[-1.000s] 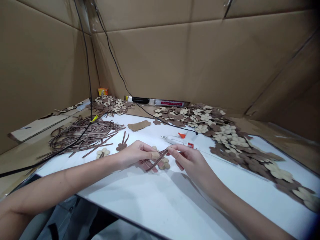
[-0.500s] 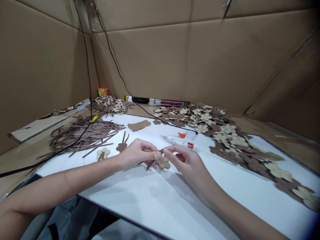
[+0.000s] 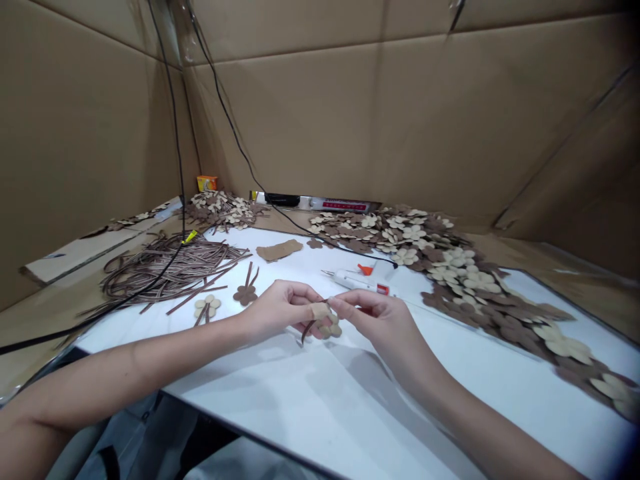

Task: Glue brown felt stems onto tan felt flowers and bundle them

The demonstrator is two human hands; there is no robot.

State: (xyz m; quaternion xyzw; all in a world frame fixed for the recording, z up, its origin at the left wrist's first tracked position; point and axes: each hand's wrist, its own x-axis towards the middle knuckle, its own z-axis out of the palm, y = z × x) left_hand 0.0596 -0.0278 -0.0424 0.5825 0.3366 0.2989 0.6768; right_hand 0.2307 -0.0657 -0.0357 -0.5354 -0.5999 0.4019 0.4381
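My left hand and my right hand meet over the white table, fingertips pinched together on a thin brown strip that hangs down between them. A bandage wraps one left fingertip. Just under the fingers lies a beige flower cutout. A white glue gun with an orange trigger lies right behind the hands, its black cord running to the back.
A heap of brown strips lies at the left, with a beige flower and a brown flower near it. Piles of brown and beige flower cutouts run along the right and back. Cardboard walls enclose the table.
The strip, stretched out slanting between the hands a second ago, is now folded and hangs short from the pinched fingertips. The right hand has moved in closer to the left.
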